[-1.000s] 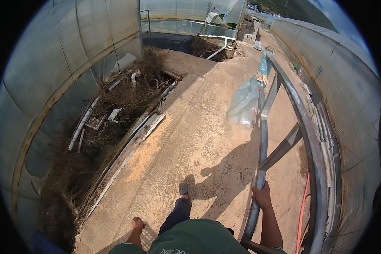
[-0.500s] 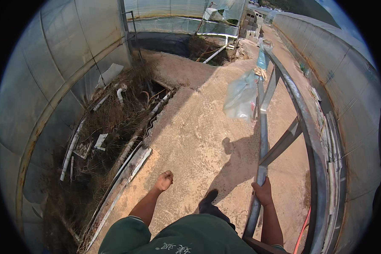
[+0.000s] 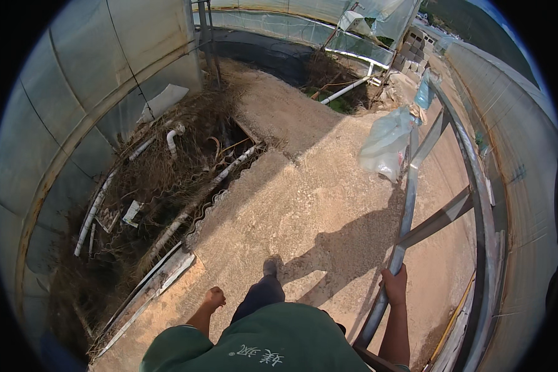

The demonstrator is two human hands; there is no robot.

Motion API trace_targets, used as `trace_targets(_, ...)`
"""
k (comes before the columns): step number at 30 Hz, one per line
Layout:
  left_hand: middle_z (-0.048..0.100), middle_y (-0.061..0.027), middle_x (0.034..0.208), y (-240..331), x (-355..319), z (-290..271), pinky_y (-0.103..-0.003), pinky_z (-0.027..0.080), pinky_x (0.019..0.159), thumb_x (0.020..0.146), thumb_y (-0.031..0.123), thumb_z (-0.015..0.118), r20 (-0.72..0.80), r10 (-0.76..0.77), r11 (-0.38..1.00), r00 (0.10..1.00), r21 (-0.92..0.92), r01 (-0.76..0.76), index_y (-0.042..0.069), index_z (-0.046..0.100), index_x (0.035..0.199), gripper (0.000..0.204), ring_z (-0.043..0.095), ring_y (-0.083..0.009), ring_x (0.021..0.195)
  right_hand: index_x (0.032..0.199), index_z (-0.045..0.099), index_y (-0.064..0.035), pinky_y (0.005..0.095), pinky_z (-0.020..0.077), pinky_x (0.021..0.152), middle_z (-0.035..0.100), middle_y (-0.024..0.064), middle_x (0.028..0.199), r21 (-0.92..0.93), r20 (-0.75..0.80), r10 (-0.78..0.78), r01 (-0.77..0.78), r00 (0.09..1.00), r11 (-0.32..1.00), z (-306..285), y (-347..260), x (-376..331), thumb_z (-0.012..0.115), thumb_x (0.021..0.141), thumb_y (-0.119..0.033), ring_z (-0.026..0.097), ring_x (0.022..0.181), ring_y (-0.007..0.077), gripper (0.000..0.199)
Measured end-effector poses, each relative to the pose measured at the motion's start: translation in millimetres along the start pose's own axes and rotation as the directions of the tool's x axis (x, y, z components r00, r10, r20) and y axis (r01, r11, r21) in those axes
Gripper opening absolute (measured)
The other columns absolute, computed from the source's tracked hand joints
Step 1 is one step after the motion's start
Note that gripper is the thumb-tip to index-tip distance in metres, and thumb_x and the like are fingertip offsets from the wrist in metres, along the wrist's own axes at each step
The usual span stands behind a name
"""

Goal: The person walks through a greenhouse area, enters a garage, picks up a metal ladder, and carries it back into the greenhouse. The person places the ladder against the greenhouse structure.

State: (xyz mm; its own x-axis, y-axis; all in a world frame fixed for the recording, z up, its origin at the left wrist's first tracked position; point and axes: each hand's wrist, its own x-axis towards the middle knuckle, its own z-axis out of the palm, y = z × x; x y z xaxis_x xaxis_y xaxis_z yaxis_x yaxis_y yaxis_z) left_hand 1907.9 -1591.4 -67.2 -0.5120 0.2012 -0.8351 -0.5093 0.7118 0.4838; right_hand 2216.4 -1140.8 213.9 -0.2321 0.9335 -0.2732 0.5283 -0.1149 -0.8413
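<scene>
My right hand (image 3: 394,283) is wrapped round the left rail of a grey metal ladder-like frame (image 3: 407,214), with two long rails joined by crossbars. The frame runs from beside my body forward along the right side of the path. At its far end, bluish clear plastic (image 3: 387,142) is gathered on the metal and hangs down on the left side. My left hand (image 3: 214,297) hangs low beside my left leg, its fingers curled in, with nothing visible in them.
A sunlit concrete path (image 3: 304,192) lies ahead. Left of it is a sunken bed with dry weeds and white pipes (image 3: 96,208). Plastic greenhouse walls (image 3: 527,161) stand on both sides. Grey blocks (image 3: 410,56) are stacked far ahead, near a white pipe (image 3: 346,90).
I have stepped forward and the view has turned left. The frame, still in my right hand, has come along. My left hand has swung back towards my body.
</scene>
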Motion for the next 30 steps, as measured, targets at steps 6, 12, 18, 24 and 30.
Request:
trace_targets(6, 0.065, -0.0168, 0.08, 179, 151, 75, -0.037, 0.051, 0.048, 0.093, 0.013, 0.043, -0.069, -0.031, 0.999, 0.997, 0.039, 0.034, 0.001, 0.058, 0.096, 0.02, 0.067, -0.0273, 0.063, 0.102, 0.048, -0.0007, 0.0324, 0.0485, 0.049, 0.057, 0.0084, 0.076, -0.002, 0.011, -0.057, 0.057, 0.998, 0.998, 46, -42, 216, 0.065, 0.077, -0.009, 0.057, 0.053, 0.0181, 0.032)
trace_targets(12, 0.064, -0.0211, 0.082, 462, 246, 149, -0.043, 0.049, 0.069, 0.083, 0.014, 0.048, 0.012, 0.463, 0.861, 0.887, 0.231, -0.452, 0.005, 0.061, 0.085, 0.016, 0.063, -0.037, 0.078, 0.11, 0.047, 0.0008, 0.032, 0.0486, 0.047, 0.057, 0.0097, 0.077, -0.05, 0.047, -0.006, 0.009, 0.999, 0.999, 69, -147, 390, 0.065, 0.077, -0.01, 0.058, 0.051, 0.0187, 0.04)
trace_targets(18, 0.056, -0.0114, 0.074, 708, 317, 209, -0.038, 0.047, 0.063, 0.082, 0.005, 0.036, 0.205, 0.666, 0.712, 0.717, 0.11, -0.693, 0.002, 0.048, 0.075, 0.013, 0.056, -0.0222, 0.067, 0.096, 0.048, -0.0029, 0.0313, 0.0489, 0.051, 0.055, 0.0067, 0.074, -0.055, 0.058, -0.059, 0.062, 0.997, 0.997, 105, -213, 570, 0.066, 0.078, -0.012, 0.056, 0.054, 0.0166, 0.026)
trace_targets(24, 0.061, -0.0139, 0.077, 770, 396, 243, -0.04, 0.051, 0.063, 0.091, 0.014, 0.041, 0.012, 0.415, 0.904, 0.91, 0.108, -0.413, 0.002, 0.052, 0.082, 0.019, 0.061, -0.024, 0.069, 0.097, 0.046, -0.0022, 0.0311, 0.0456, 0.047, 0.054, 0.0072, 0.07, -0.073, 0.068, -0.162, 0.167, 0.984, 0.983, 146, -268, 777, 0.066, 0.077, -0.011, 0.055, 0.051, 0.0171, 0.029)
trace_targets(30, 0.062, -0.0146, 0.078, 799, 425, 250, -0.039, 0.051, 0.056, 0.094, 0.018, 0.044, -0.13, -0.075, 0.995, 0.989, -0.077, 0.065, 0.007, 0.052, 0.084, 0.017, 0.062, -0.0245, 0.066, 0.094, 0.047, -0.0035, 0.03, 0.0456, 0.047, 0.053, 0.0056, 0.07, -0.096, 0.128, -0.124, 0.137, 0.984, 0.986, 162, -348, 959, 0.065, 0.077, -0.014, 0.053, 0.051, 0.0155, 0.027)
